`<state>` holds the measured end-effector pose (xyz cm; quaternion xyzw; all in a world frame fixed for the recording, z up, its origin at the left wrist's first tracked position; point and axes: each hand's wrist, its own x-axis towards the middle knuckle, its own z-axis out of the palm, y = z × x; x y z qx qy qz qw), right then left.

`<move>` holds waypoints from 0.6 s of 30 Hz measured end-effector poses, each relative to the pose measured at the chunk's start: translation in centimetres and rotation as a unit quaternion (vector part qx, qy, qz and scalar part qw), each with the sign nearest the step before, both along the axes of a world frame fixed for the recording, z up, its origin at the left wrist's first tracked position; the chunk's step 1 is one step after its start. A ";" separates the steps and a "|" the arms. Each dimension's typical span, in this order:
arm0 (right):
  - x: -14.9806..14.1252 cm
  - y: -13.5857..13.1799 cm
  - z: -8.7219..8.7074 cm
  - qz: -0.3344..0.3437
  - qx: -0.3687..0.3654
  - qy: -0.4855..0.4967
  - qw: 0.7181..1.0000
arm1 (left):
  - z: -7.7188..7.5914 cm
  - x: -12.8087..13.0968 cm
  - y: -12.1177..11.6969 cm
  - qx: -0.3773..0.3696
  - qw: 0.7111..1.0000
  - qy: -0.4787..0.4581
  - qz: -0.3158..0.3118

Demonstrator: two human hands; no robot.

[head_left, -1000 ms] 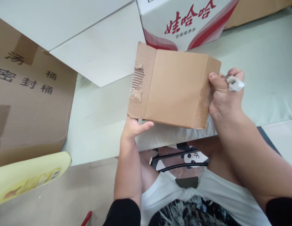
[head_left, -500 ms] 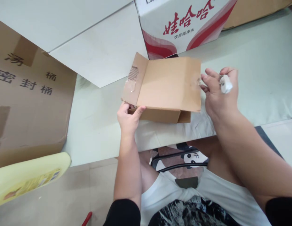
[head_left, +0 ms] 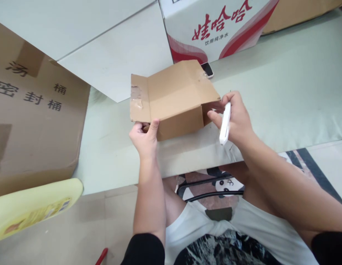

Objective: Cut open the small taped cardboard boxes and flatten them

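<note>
A small brown cardboard box (head_left: 176, 92) lies on the pale green cloth with its flaps unfolded. Torn clear tape clings to its left flap and its far right corner. My left hand (head_left: 144, 138) grips the near left edge, thumb on top and fingers tucked under the flap. At the right end is my right hand (head_left: 234, 114), closed around a slim white tool (head_left: 225, 125) that looks like a box cutter. Some of its fingers reach into the shadowed right end of the box, where their tips are partly hidden.
Behind the box stand a white carton with red lettering (head_left: 215, 33) and white panels (head_left: 118, 66). A dark-faced device (head_left: 207, 69) lies by the carton. A large cardboard box (head_left: 41, 121) is at left, above a yellow plastic edge (head_left: 49, 195). Pale green cloth (head_left: 292, 92) covers the surface.
The box has turned, its right end swinging nearer me and its left flap shifting left. My right hand has moved left and down to that end, tilting the white tool. The dark device shows more.
</note>
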<state>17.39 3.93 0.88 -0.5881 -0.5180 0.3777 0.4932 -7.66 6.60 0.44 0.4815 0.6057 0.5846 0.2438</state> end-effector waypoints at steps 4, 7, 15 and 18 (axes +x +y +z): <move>-0.3 0.1 -0.6 0.034 -0.002 0.032 0.999 | 0.0 0.0 -0.1 0.006 1.000 -0.008 -0.012; -0.4 0.0 -0.3 0.025 0.003 0.034 0.999 | 0.0 0.0 -0.1 0.004 0.999 -0.019 -0.032; 0.1 0.0 0.7 -0.034 0.012 -0.026 0.999 | 0.0 0.0 -0.1 0.011 0.999 -0.016 -0.040; 0.0 0.1 1.1 -0.058 0.023 -0.016 0.998 | 0.1 0.1 -0.2 0.001 0.998 -0.009 -0.058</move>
